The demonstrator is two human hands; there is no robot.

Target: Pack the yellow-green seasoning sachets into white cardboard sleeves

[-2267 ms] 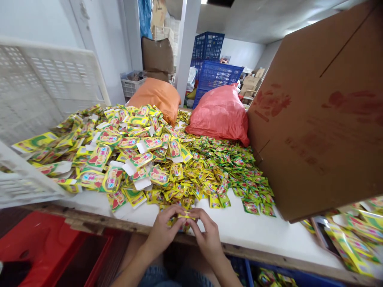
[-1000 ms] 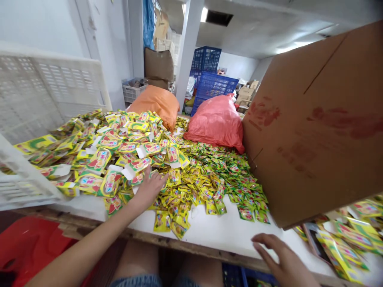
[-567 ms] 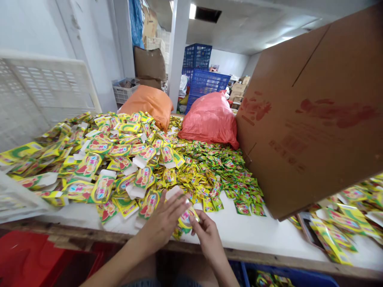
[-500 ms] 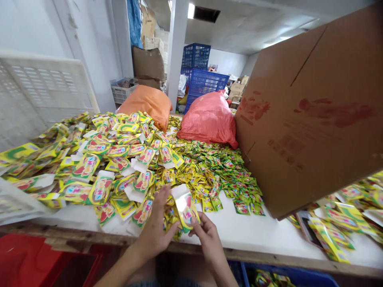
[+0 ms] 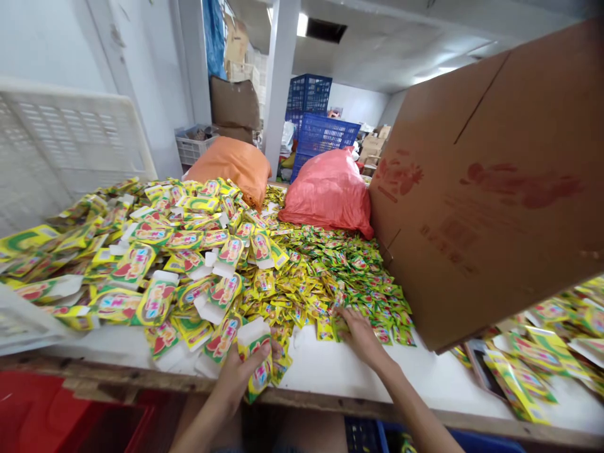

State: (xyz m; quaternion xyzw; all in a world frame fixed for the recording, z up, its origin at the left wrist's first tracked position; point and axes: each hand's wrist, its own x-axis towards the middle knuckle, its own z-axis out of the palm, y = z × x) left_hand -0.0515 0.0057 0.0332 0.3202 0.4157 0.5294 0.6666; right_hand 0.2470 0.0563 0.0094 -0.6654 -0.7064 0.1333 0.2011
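- Half a second ago both hands met over one yellow carton; now the right hand (image 5: 359,333) has left it and gone out to the small sachets (image 5: 349,283), while the left hand (image 5: 238,374) has drawn the carton back toward the near edge.
- Far left, a white crate (image 5: 70,145) stands tipped on the surface (image 5: 325,365), and flat cartons (image 5: 155,251) spill from it in a loose heap, within easy reach.
- Left-hand grip: fingers wrapped firmly round the yellow carton (image 5: 257,365), held upright with its white flap end uppermost, seemingly so the mouth stays clear.
- Right-hand grip: fingers spread and pressed down into the edge of the sachet pile; whether they have pinched a sachet I cannot tell, since the fingertips are buried.
- Behind the piles lie an orange sack (image 5: 233,167) and a red sack (image 5: 330,189).
- Far right, a big cardboard box (image 5: 491,189) leans over the surface, walling in the sachets.
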